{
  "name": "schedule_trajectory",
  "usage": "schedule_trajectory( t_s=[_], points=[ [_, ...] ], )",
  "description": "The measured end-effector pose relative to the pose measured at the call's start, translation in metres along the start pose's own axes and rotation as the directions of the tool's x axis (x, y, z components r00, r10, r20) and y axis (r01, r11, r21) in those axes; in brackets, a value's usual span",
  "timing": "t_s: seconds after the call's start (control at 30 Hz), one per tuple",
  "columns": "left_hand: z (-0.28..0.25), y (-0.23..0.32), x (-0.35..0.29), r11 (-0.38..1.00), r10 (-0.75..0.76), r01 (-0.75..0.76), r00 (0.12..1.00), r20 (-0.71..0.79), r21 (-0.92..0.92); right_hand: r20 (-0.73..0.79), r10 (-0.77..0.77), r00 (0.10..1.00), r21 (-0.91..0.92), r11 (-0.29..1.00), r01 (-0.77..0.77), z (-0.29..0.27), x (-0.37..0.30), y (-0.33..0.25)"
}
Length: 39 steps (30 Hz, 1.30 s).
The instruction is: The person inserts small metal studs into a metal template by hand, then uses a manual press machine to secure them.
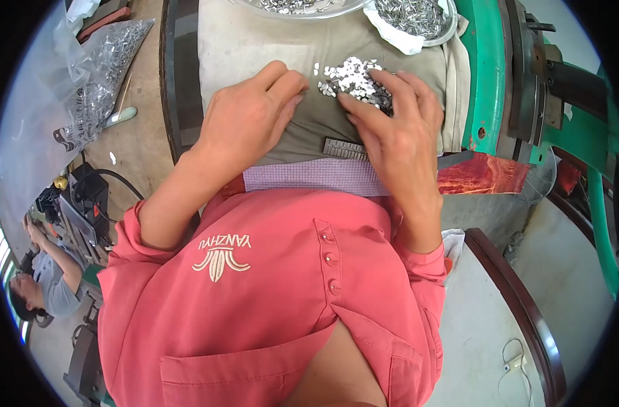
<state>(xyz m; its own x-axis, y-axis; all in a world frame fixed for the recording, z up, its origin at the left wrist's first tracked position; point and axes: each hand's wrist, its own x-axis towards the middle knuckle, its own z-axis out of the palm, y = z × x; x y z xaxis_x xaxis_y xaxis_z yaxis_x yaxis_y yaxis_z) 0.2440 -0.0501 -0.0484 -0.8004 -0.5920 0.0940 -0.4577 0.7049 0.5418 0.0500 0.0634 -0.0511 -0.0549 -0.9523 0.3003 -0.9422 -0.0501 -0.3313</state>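
A pile of small shiny metal pieces [353,76] lies on an olive-grey cloth [255,41] in front of me. At the pile's right side, my right hand [404,125] has its thumb and forefinger apart, their tips touching the pieces. My left hand [252,112] is to the left of the pile, its fingers curled together in a pinch. Whatever those fingertips may hold is hidden. A few loose pieces lie between the pile and the left hand. Close to my right wrist rests a small ridged dark metal strip [344,148], partly covered by that hand.
Beyond the cloth stand a clear bowl [302,12] and a lined bowl of metal pins [411,17]. Green machinery [486,74] borders the right side. On the wooden table [136,122] at left lies a plastic bag of metal parts [106,74]. Another person [51,278] sits far left.
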Motion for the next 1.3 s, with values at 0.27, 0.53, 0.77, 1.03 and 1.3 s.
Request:
schedule_trajectory(
  t_s=[0.27, 0.53, 0.77, 1.03, 1.3],
  points=[
    [0.014, 0.0, 0.017, 0.999, 0.005, -0.006, 1.0, 0.029, 0.05, -0.103, 0.065, 0.993, 0.119, 0.992, -0.053, -0.004, -0.007, 0.006],
    [0.012, 0.0, 0.008, 0.998, -0.016, 0.016, 1.0, -0.002, -0.058, -0.1, 0.038, 0.994, 0.151, 0.988, -0.022, 0.001, 0.004, 0.001],
    [0.005, -0.001, -0.009, 0.999, -0.006, 0.007, 1.0, 0.015, -0.054, -0.074, -0.01, 0.997, 0.131, 0.991, 0.02, 0.01, 0.017, -0.002],
    [-0.001, -0.004, -0.016, 0.962, -0.14, 0.138, 0.99, 0.008, -0.237, -0.028, -0.088, 0.996, 0.094, 0.992, 0.09, 0.019, 0.03, -0.006],
    [0.002, -0.003, -0.014, 0.976, -0.08, 0.078, 0.997, -0.005, -0.204, -0.018, -0.078, 0.997, 0.081, 0.994, 0.079, 0.01, 0.024, -0.008]
  ],
)
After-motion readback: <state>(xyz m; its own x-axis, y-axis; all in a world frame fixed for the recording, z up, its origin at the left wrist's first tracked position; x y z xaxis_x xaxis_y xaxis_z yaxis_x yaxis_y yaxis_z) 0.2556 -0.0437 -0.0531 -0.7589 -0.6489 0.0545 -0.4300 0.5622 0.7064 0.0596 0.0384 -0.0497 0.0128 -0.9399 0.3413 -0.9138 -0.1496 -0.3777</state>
